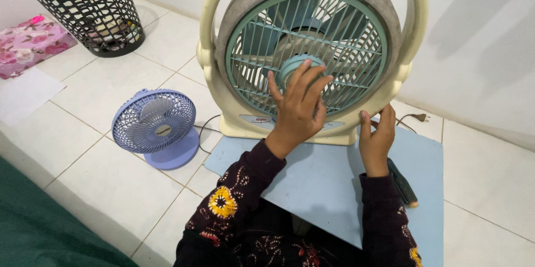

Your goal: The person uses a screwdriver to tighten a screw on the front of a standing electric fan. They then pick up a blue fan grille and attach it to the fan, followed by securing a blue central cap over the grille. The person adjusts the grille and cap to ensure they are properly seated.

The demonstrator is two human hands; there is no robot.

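Note:
A large cream box fan (pixel 223 49) with a teal grille (pixel 345 38) stands upright on a light blue mat (pixel 329 183). My left hand (pixel 298 108) rests flat on the grille, fingers spread over the round teal hub (pixel 290 69). My right hand (pixel 376 136) touches the fan's lower right base, fingers curled against the cream frame. Neither hand holds anything. A dark screwdriver-like tool (pixel 402 182) lies on the mat just right of my right wrist.
A small lavender desk fan (pixel 154 125) stands on the white tiled floor to the left. A black mesh basket (pixel 89 8) sits at the back left beside a pink floral cushion (pixel 28 44). A plug and cord (pixel 415 117) lie behind the fan. White wall at right.

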